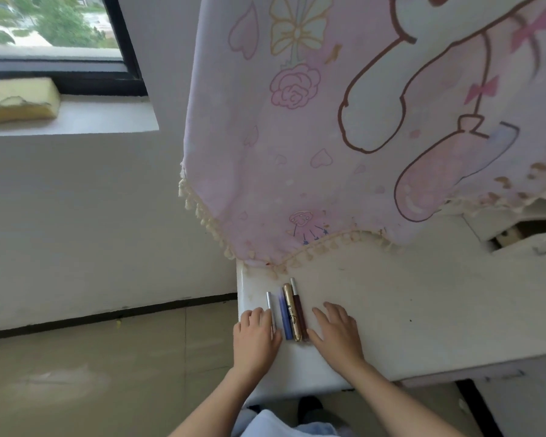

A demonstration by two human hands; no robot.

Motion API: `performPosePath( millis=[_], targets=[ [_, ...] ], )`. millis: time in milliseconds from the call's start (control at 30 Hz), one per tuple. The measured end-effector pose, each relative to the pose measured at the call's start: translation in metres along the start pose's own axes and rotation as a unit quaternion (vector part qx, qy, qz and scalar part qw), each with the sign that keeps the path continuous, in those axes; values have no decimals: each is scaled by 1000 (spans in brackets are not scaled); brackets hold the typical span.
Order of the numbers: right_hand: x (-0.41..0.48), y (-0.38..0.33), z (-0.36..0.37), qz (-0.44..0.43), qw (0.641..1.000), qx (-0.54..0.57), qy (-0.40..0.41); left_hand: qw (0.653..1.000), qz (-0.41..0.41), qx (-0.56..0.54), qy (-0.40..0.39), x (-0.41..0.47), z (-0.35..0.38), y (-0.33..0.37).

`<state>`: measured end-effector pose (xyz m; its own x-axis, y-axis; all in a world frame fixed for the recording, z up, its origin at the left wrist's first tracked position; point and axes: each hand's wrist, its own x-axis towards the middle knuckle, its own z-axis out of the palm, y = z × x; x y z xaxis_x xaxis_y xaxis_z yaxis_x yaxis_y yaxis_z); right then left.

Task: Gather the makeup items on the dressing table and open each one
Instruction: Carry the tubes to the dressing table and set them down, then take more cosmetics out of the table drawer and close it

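Two loose hands, gripping nothing: left hand (256, 339) is sitting at the tabletop (423, 310) left edge, touching the silver tube (269, 302). The blue tube (285, 320), gold tube (291, 307) and maroon tube (300, 313) are lying parallel, pointing straight away. Right hand (338, 332) is resting flat alongside, with room stretching right.

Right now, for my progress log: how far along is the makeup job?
Gathering looks done: four tubes lie side by side on the dressing table. In hand: left hand and right hand flank the row, gripping nothing. Left: opening; all caps appear on.
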<state>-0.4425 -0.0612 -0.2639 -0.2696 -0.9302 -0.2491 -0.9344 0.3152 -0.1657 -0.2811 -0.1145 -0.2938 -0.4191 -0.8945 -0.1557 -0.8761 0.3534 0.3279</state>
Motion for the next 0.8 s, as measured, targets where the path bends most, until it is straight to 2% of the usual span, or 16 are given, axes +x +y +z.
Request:
performPosePath(
  millis=[167,367,533,633,800],
  targets=[
    [-28,14,1,61,996,-66,-27,1000,31,-1,7,-3,3,-4],
    [-65,23,13,129,990,-45,-36,999,48,-9,-18,-7,8,-6],
    [-86,29,13,162,986,-28,-16,999,32,-33,-21,-13,10,-3],
    [-101,40,11,168,985,-36,1,999,22,-47,3,-19,10,5],
    [-138,79,8,192,980,-25,41,998,23,-46,19,-42,12,44]
  ],
)
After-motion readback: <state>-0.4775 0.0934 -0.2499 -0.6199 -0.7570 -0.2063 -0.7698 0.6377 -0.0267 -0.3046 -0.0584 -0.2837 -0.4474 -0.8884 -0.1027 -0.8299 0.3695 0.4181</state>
